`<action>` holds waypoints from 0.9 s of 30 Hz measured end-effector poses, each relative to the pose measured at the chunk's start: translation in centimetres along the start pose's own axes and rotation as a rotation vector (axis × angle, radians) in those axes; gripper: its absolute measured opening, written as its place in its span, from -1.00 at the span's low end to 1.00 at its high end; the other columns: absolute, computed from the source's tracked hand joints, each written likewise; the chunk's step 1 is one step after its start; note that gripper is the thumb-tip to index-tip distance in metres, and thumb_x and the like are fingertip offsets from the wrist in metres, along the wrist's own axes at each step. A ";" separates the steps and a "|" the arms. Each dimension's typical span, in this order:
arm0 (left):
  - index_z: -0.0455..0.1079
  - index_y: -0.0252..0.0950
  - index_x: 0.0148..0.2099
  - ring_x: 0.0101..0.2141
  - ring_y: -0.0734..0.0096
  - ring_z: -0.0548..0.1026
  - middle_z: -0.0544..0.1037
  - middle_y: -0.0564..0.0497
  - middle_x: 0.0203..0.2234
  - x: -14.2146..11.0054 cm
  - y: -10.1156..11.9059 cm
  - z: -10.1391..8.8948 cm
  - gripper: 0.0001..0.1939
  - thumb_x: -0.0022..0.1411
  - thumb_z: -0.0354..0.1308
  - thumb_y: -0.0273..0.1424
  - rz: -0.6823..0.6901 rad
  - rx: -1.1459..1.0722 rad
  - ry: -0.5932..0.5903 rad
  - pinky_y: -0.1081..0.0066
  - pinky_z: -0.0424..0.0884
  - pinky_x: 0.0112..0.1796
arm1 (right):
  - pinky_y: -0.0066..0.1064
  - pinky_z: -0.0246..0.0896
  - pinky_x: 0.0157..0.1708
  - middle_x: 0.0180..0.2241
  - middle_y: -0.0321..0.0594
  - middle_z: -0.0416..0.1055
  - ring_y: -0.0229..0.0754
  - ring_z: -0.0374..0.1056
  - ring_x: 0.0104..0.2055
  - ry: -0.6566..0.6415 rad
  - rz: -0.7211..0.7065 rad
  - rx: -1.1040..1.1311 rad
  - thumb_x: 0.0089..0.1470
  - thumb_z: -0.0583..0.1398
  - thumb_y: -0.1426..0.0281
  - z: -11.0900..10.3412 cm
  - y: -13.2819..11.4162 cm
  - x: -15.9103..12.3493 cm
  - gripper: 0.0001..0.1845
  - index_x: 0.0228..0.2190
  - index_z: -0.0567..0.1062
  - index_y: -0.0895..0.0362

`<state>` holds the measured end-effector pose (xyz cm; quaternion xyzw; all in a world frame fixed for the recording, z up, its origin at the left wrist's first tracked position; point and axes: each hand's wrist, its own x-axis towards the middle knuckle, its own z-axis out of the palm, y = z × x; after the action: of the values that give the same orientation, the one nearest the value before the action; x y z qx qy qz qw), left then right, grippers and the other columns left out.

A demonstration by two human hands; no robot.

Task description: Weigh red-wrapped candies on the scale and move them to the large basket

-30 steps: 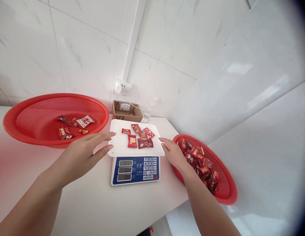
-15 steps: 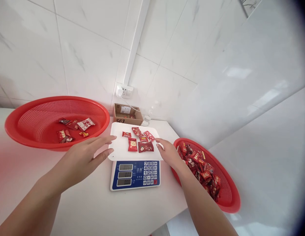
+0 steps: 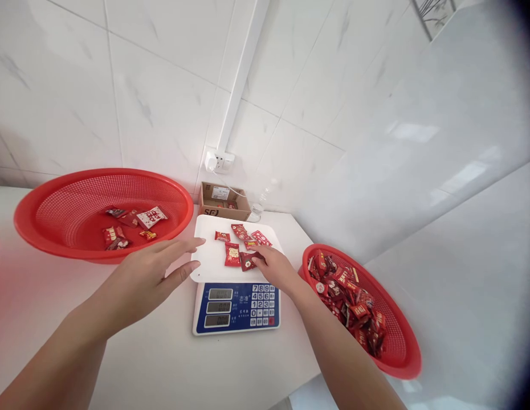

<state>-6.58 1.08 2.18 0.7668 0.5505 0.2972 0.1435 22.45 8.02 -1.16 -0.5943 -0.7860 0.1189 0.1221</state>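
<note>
A white weighing pan [image 3: 207, 272] tops the blue-fronted digital scale [image 3: 237, 307]. Several red wrapped snacks lie on the pan, among them a packet with a pale print [image 3: 232, 254], a small packet [image 3: 222, 236] and a dark red packet [image 3: 247, 261]. My right hand [image 3: 276, 267] reaches over the pan from the right, its thumb and forefinger apart above the dark red packet and partly covering it; whether they touch it is unclear. My left hand [image 3: 151, 276] hovers at the pan's left edge, fingers spread, holding nothing.
A red mesh basket [image 3: 47, 228] with a few wrapped snacks stands on the left. Another red basket [image 3: 408, 353], heaped with red packets, is at the right. Behind the scale are a cardboard box [image 3: 226, 212], a clear bottle [image 3: 257, 212] and a wall socket [image 3: 220, 162].
My right hand has moved left from the pan's right edge to over the dark red packet. My left hand has stayed nearly in place. The view has shifted slightly.
</note>
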 end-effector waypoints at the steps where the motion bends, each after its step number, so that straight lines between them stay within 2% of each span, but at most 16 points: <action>1: 0.28 0.10 0.11 -0.01 0.26 0.48 0.50 0.20 0.02 0.0 0.0 0.0 -0.55 0.26 -0.16 0.02 0.004 0.000 0.000 0.29 0.45 -0.15 | -0.25 0.13 0.09 0.07 -0.16 0.37 -0.12 0.25 0.12 -0.004 0.000 0.006 0.15 0.08 0.39 -0.1 -0.2 0.0 -0.60 0.03 0.42 0.09; 8: 0.31 0.07 0.10 -0.02 0.24 0.48 0.52 0.17 0.01 -0.2 -0.3 0.0 -0.53 0.25 -0.16 0.03 0.034 0.007 0.025 0.27 0.46 -0.13 | -0.25 0.12 0.09 0.04 -0.13 0.39 -0.11 0.24 0.12 0.025 -0.016 0.031 0.14 0.11 0.36 -0.9 -1.8 0.6 -0.60 0.03 0.41 0.09; 11: 0.31 0.03 0.12 0.01 0.19 0.46 0.50 0.12 0.03 -0.2 0.1 -0.2 -0.51 0.26 -0.17 0.02 0.025 0.002 -0.001 0.22 0.43 -0.08 | -0.16 0.08 0.11 0.05 -0.08 0.37 -0.03 0.21 0.14 -0.043 -0.149 -0.037 0.08 0.20 0.26 -0.5 -3.1 0.9 -0.51 0.06 0.39 0.08; 13: 0.30 0.00 0.13 0.04 0.16 0.44 0.48 0.09 0.06 -0.3 0.6 -0.5 -0.51 0.27 -0.17 0.00 -0.001 -0.002 -0.039 0.18 0.40 -0.04 | -0.04 -0.03 0.16 0.11 -0.05 0.31 0.06 0.13 0.19 -0.099 -0.226 -0.131 0.04 0.24 0.22 0.1 -3.9 1.1 -0.45 0.07 0.37 0.07; 15: 0.29 -0.02 0.14 0.04 0.16 0.43 0.47 0.06 0.07 -0.3 0.9 -0.8 -0.51 0.28 -0.17 -0.01 -0.019 -0.009 -0.061 0.18 0.39 -0.04 | 0.05 -0.13 0.17 0.13 -0.05 0.28 0.09 0.08 0.22 -0.142 -0.254 -0.207 0.05 0.23 0.25 0.7 -4.4 1.4 -0.45 0.08 0.35 0.05; 17: 0.29 -0.03 0.14 0.01 0.16 0.45 0.47 0.04 0.07 -0.3 1.2 -1.0 -0.50 0.28 -0.16 -0.01 -0.020 -0.012 -0.055 0.22 0.42 -0.08 | 0.06 -0.16 0.17 0.07 -0.04 0.35 0.04 0.16 0.17 -0.162 -0.259 -0.248 0.10 0.17 0.35 1.1 -4.8 1.7 -0.54 0.06 0.36 0.06; 19: 0.29 -0.03 0.15 -0.02 0.17 0.47 0.48 0.03 0.06 -0.3 1.2 -1.0 -0.51 0.28 -0.17 -0.01 -0.022 -0.010 -0.052 0.25 0.44 -0.12 | -0.01 -0.13 0.16 -0.06 -0.06 0.45 -0.04 0.28 0.06 -0.128 -0.258 -0.259 0.16 0.08 0.43 1.2 -4.8 2.0 -0.65 0.00 0.40 0.08; 21: 0.29 -0.03 0.14 -0.02 0.18 0.48 0.49 0.04 0.04 -0.2 1.2 -0.9 -0.51 0.28 -0.16 -0.02 -0.026 -0.013 -0.053 0.26 0.44 -0.12 | -0.13 -0.01 0.10 -0.14 -0.10 0.49 -0.09 0.34 -0.05 -0.052 -0.247 -0.217 0.21 0.01 0.44 0.8 -4.8 2.1 -0.70 -0.07 0.43 0.10; 24: 0.29 -0.02 0.13 -0.03 0.18 0.48 0.50 0.06 0.03 -0.1 0.7 -0.6 -0.51 0.27 -0.15 0.00 -0.018 -0.014 -0.043 0.28 0.45 -0.14 | -0.30 0.15 -0.09 -0.16 -0.15 0.49 -0.13 0.35 -0.12 0.055 -0.212 -0.086 0.23 -0.03 0.42 -0.4 -4.7 1.5 -0.70 -0.09 0.42 0.10; 27: 0.30 0.01 0.12 -0.04 0.18 0.49 0.52 0.09 0.01 0.0 0.1 -0.2 -0.53 0.26 -0.14 0.00 0.012 0.001 -0.019 0.30 0.45 -0.16 | -0.32 0.16 -0.12 -0.14 -0.12 0.48 -0.12 0.34 -0.11 0.133 -0.168 -0.033 0.23 -0.03 0.41 -2.1 -4.5 0.6 -0.67 -0.03 0.38 0.14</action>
<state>-6.59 1.00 2.40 0.7729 0.5448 0.2904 0.1465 18.89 7.43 2.32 -0.5348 -0.8250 0.0555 0.1739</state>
